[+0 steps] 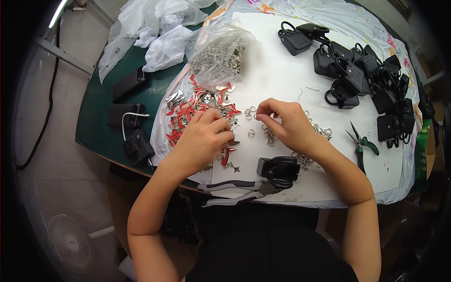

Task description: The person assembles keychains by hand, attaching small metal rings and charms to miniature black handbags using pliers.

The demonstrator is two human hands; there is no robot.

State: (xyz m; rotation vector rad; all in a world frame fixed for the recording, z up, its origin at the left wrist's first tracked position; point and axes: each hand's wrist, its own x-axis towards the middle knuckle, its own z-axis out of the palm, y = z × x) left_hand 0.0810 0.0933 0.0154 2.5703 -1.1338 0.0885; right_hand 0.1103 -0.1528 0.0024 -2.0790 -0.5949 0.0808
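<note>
Left hand (203, 136) curled at frame centre, fingertips pinched on a small red and silver star charm (229, 123) at the lower right edge of the charm pile (197, 105). Right hand (286, 123) just right of it, thumb and forefinger closed over a tiny metal ring, too small to make out, above scattered jump rings (251, 113). Green-handled pliers (361, 141) at right, black pouches (361, 75) upper right, all on white paper (282, 75).
</note>
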